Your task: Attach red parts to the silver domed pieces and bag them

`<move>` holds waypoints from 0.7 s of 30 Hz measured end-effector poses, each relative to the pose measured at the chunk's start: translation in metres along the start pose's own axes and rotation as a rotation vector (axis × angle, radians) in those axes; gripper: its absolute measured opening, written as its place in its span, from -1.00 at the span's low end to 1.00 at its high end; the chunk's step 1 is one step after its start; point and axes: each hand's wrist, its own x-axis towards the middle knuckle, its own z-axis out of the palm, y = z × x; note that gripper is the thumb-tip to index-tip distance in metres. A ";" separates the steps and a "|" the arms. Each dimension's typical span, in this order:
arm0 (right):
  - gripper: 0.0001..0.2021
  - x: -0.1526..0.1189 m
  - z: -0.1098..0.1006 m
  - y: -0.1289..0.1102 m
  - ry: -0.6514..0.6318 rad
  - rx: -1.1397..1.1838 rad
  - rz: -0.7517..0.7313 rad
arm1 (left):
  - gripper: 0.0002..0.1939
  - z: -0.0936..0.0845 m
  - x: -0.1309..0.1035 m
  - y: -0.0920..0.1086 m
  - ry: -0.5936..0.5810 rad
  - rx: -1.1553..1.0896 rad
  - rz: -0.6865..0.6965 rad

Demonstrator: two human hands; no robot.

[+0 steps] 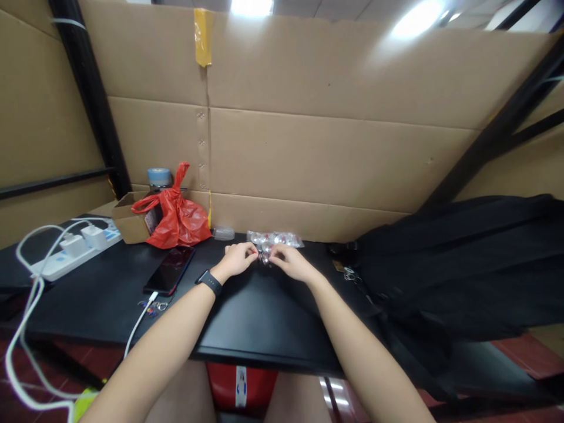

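Observation:
My left hand (240,258) and my right hand (288,262) face each other above the far part of the black table (259,323). Fingers of both are pinched around a small shiny item (264,257) between them, too small to identify. Just behind the fingers lies a clear plastic packet (282,238) with silver and red bits in it. A black watch (208,282) is on my left wrist.
On the left are a phone (170,270) with a white cable, a power strip (66,258), a cardboard box (131,220) and a red bag (185,220). A clear case (224,234) stands behind my left hand. Black fabric (458,264) covers the right side, beside small keys (350,274).

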 end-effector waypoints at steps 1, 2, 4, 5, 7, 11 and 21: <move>-0.81 0.002 0.003 -0.003 0.035 0.101 -0.007 | -0.87 0.000 0.000 0.000 0.004 -0.018 0.004; -0.78 0.003 0.007 -0.005 0.056 0.207 0.007 | -0.87 0.001 0.001 0.000 0.008 -0.044 0.009; -0.71 0.005 0.014 -0.010 0.069 0.403 0.072 | -0.86 0.002 0.002 -0.001 0.021 -0.117 0.025; -0.68 0.006 0.017 -0.012 0.068 0.482 0.111 | -0.86 0.003 0.003 -0.002 0.030 -0.159 0.031; -0.64 0.005 0.021 -0.016 0.073 0.590 0.184 | -0.86 0.006 0.005 -0.005 0.043 -0.232 0.034; -0.59 0.003 0.023 -0.022 0.077 0.751 0.257 | -0.85 0.010 0.008 -0.010 0.058 -0.274 0.012; -0.54 0.002 0.020 -0.026 0.103 0.858 0.251 | -0.85 0.011 0.009 -0.009 0.077 -0.347 0.043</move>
